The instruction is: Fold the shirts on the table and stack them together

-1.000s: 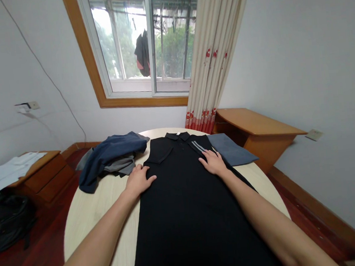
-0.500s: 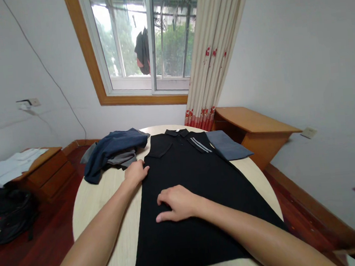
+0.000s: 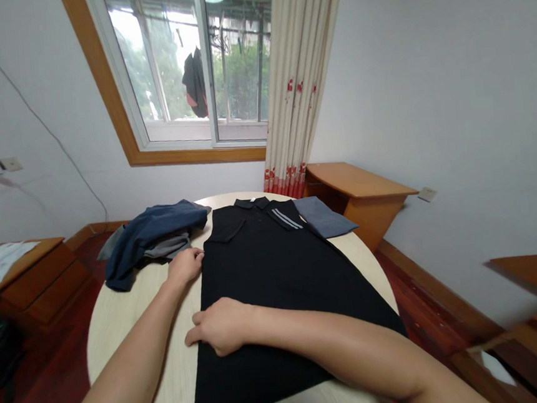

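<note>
A black polo shirt lies spread on the round table, collar at the far end, with two grey stripes on its right-side sleeve. Both sleeves are turned in over the body. At the shirt's left edge, just below the sleeve, my left hand has its fingers closed on the fabric. Lower along that same edge is my right hand, reaching across the shirt. Its thumb and forefinger are apart and extend past the edge over the bare tabletop, while the palm hovers over or rests on the cloth.
The round pale wooden table holds a heap of blue and grey clothes at the far left. A folded grey-blue garment lies at the far right. Beyond stand a wooden desk, a curtain and a drawer cabinet.
My right hand has moved left from the middle of the shirt to its left edge. My left hand stays at the edge near the sleeve. The view has turned slightly right.
</note>
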